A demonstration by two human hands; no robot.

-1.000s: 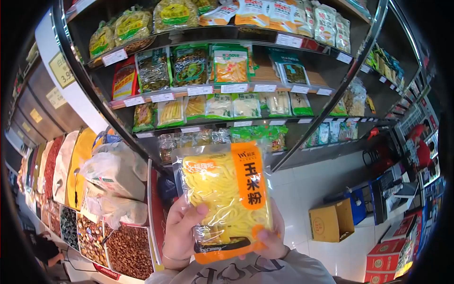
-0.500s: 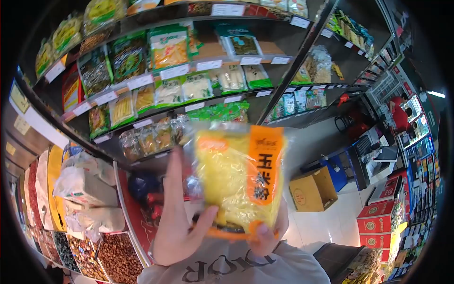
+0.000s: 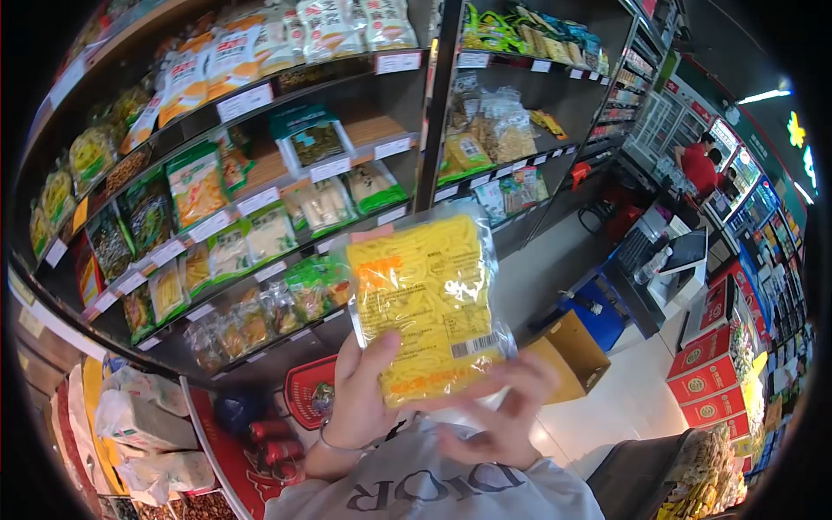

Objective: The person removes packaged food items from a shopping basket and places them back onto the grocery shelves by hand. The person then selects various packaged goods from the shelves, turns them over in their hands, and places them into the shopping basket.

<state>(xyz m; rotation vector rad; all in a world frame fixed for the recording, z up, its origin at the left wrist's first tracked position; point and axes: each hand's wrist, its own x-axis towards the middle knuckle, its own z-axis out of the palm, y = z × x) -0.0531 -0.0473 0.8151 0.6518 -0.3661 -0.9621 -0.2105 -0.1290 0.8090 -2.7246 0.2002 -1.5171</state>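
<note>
A clear plastic pack of yellow noodles (image 3: 425, 295) is held up in front of my chest. Its printed back, with small text and a barcode, faces me. My left hand (image 3: 364, 390) grips the pack's lower left side, thumb across the front, the other fingers hidden behind. Beside the lower right corner is my right hand (image 3: 507, 407), its fingers apart and smeared by motion. Whether its fingertips still touch the plastic is hard to see.
Shelves ahead carry bagged dried foods (image 3: 195, 182) and price tags (image 3: 244, 102). A red basket (image 3: 303, 390) lies below. Rightward are a cardboard box (image 3: 568, 355), a counter with a monitor (image 3: 680, 251), stacked red cartons (image 3: 706, 355) and a person in red (image 3: 696, 165) farther back.
The noodle pack has been turned from its orange-labelled front to its back. My left hand, spread before, now grips it; my right hand has loosened from the bottom edge. The view has swung right.
</note>
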